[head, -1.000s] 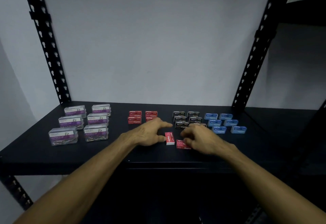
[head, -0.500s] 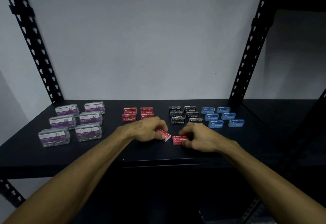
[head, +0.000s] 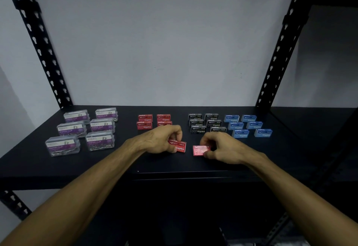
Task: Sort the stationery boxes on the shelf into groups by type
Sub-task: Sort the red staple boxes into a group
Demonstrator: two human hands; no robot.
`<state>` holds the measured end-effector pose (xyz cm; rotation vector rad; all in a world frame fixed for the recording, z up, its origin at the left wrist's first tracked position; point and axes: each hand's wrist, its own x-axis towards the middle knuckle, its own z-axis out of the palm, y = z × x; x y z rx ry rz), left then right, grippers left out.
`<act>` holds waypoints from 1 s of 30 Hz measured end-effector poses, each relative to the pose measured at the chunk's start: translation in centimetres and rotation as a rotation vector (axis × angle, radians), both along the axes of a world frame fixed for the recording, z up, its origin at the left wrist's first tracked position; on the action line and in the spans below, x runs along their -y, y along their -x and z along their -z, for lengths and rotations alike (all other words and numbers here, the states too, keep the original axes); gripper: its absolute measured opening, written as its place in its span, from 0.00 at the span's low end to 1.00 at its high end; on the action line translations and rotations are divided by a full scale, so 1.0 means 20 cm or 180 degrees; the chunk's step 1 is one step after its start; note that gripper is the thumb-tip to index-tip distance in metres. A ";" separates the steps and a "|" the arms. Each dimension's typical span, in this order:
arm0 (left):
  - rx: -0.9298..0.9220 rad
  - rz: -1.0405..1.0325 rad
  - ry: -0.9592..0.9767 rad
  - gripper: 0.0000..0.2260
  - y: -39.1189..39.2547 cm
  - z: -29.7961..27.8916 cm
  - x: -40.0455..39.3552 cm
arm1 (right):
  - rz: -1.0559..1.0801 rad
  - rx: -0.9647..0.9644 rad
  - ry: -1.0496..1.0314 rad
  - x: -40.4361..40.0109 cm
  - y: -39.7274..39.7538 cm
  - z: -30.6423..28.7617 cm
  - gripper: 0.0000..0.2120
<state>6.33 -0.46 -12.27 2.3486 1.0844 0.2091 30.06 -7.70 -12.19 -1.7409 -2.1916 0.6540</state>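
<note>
The left hand (head: 158, 141) pinches one red staple box (head: 179, 146), the right hand (head: 222, 149) another (head: 199, 150), both strays destined, I judge, for the red group (head: 154, 121) just beyond the left hand; black boxes (head: 205, 122) sit behind the right, on the shelf (head: 120, 164)

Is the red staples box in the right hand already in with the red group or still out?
Out. The red staples box, pinched by the right hand, sits near the shelf's front, apart from the red group.

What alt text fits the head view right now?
Each hand grips a red staple box at the shelf front: left hand one, right hand another. Behind sit grouped paper-clip cases, red, black and blue boxes.
</note>
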 end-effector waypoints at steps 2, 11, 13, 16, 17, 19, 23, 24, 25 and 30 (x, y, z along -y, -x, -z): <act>-0.0004 0.0003 -0.0034 0.12 0.00 0.00 0.00 | 0.0014 -0.0088 -0.0010 0.01 0.00 0.00 0.11; -0.0002 -0.0063 -0.0139 0.15 0.05 0.03 0.02 | -0.0006 -0.0142 -0.0113 0.02 0.02 0.02 0.08; 0.0011 -0.0059 -0.0219 0.12 0.05 0.03 0.03 | -0.0040 -0.0090 -0.0100 0.01 0.03 0.02 0.06; 0.0043 -0.0120 -0.0321 0.09 0.05 0.04 0.04 | -0.0067 -0.0049 -0.0039 0.00 0.06 0.01 0.05; 0.0022 -0.0136 -0.0336 0.08 0.06 0.03 0.04 | -0.0074 -0.0026 -0.0023 0.00 0.07 0.00 0.05; -0.0061 -0.0151 -0.0315 0.08 0.08 0.02 0.04 | -0.0086 0.0020 0.0009 -0.01 0.08 0.00 0.05; -0.0233 -0.0215 -0.0262 0.06 0.16 -0.03 0.01 | -0.0091 0.0090 -0.0122 -0.05 0.13 -0.01 0.04; -0.0257 -0.0255 -0.0284 0.06 0.18 -0.05 0.00 | -0.0098 0.0104 -0.0161 -0.06 0.15 -0.01 0.03; -0.0278 -0.0302 -0.0309 0.05 0.21 -0.07 -0.01 | -0.0109 0.0109 -0.0184 -0.07 0.17 -0.01 0.03; -0.0360 -0.0562 -0.0431 0.04 0.33 -0.11 -0.09 | -0.0163 0.0115 -0.0311 -0.16 0.26 -0.02 0.03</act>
